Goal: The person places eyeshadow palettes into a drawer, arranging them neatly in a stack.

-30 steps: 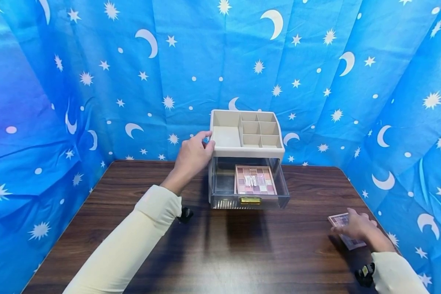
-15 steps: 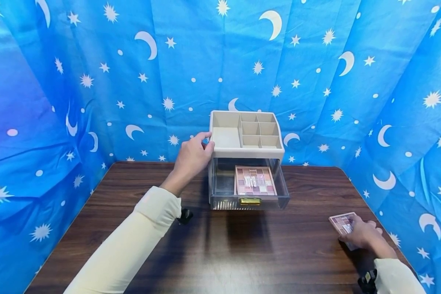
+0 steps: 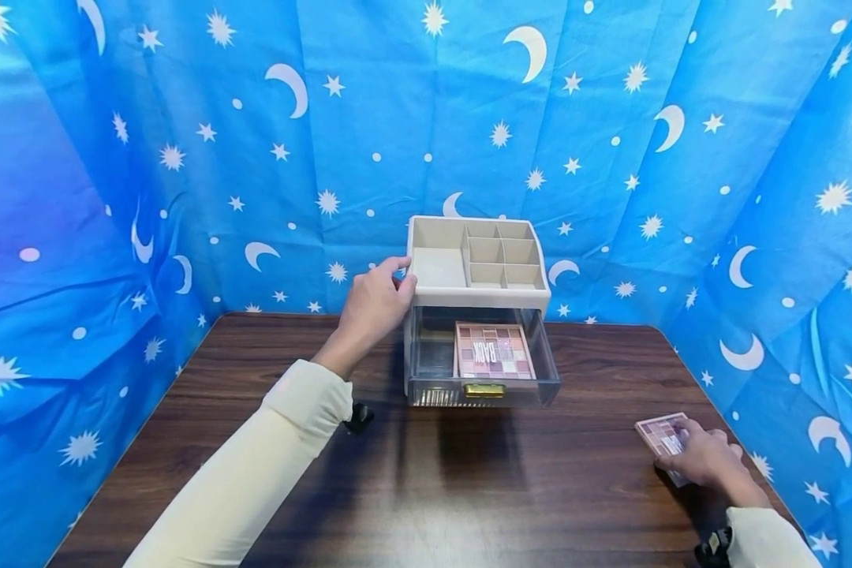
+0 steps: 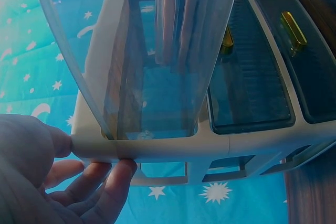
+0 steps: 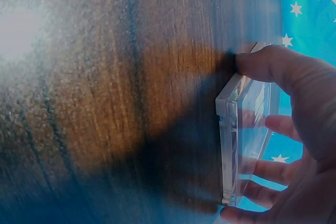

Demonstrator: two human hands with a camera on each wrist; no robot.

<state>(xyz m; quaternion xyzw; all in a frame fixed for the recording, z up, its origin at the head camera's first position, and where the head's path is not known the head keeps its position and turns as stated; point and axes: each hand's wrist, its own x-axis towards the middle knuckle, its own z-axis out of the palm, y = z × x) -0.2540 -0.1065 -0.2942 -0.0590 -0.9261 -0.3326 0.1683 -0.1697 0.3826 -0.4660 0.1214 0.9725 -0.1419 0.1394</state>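
So roughly halfway, by the look of it: one eyeshadow palette [image 3: 495, 350] already lies flat in the open clear drawer [image 3: 483, 364] of the organizer [image 3: 477, 308]. The second palette [image 3: 662, 436] is on the table [image 3: 426, 473] at about 4 o'clock from the organizer, with the right hand [image 3: 706, 459] curled round its edges. The left hand [image 3: 372, 306] braces the organizer's left side, fingers against the rim.
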